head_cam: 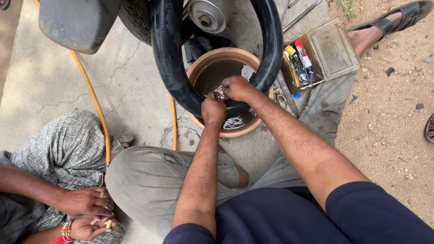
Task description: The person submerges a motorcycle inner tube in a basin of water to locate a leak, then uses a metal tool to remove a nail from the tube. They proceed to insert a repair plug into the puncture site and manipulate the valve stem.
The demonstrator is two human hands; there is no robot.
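fingers: left hand (212, 110) pinches a small metal piece (217, 95) at the inner tube; right hand (237, 87) is curled on the tube beside it | thing: black inner tube (168, 58) loops over a terracotta basin (195, 72) of water | around: yellow hose (92, 97), open parts box (332, 47), a co-worker's clasped hands (88, 212) lower left

Black inner tube (168, 68) (looped) over basin (199, 68)
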